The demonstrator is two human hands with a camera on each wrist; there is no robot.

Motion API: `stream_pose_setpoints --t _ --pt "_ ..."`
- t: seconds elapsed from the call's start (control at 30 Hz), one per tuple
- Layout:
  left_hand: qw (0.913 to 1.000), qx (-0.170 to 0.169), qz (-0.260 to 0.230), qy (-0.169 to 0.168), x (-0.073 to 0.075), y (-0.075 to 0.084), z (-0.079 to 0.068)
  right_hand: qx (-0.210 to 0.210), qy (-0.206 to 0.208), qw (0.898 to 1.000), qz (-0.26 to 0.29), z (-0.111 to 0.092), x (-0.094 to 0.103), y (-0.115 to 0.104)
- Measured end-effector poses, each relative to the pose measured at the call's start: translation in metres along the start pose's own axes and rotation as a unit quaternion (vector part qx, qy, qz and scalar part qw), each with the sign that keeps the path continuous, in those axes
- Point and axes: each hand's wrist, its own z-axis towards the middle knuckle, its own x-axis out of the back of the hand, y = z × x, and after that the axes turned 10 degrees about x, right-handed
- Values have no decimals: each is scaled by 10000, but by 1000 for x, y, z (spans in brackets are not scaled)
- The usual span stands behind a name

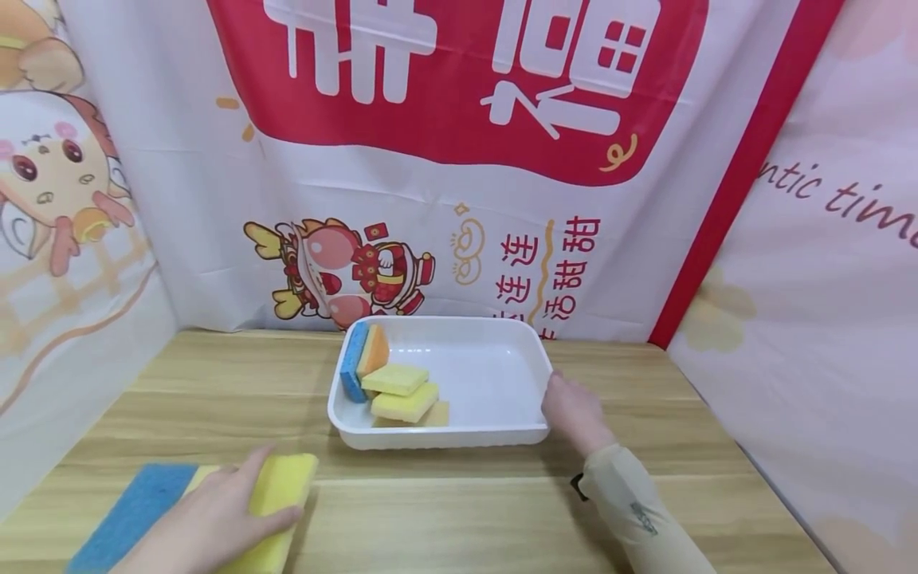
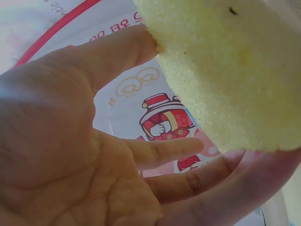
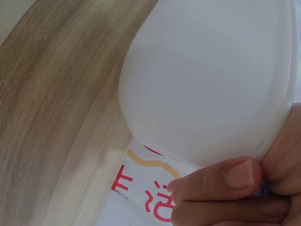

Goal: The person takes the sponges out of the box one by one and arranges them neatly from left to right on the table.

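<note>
At the lower left, my left hand (image 1: 215,510) pinches a yellow sponge (image 1: 276,494) between thumb and fingers. The left wrist view shows that sponge (image 2: 225,80) up close, with a gap between it and the palm. Just left of the hand is a large blue sponge (image 1: 139,510), partly hidden by the wrist. My right hand (image 1: 574,410) grips the right rim of a white tray (image 1: 495,437), its fingers bent at the edge in the right wrist view. Inside the tray's left part are a blue sponge (image 1: 354,363), an orange sponge (image 1: 374,351) and stacked yellow sponges (image 1: 405,402).
The tray sits on a wood-grain table (image 1: 430,510), near its back edge. A printed cloth (image 1: 445,191) hangs behind it, and further cloths close in the left and right sides. A flat tan piece (image 1: 437,413) lies beside the yellow sponges.
</note>
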Motion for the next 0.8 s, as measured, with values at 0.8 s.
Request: stream_pose_setpoints --t 0.8 --pt "9959 701 176 -536 -13 10 6 61 -82 9999 90 0 2 2"
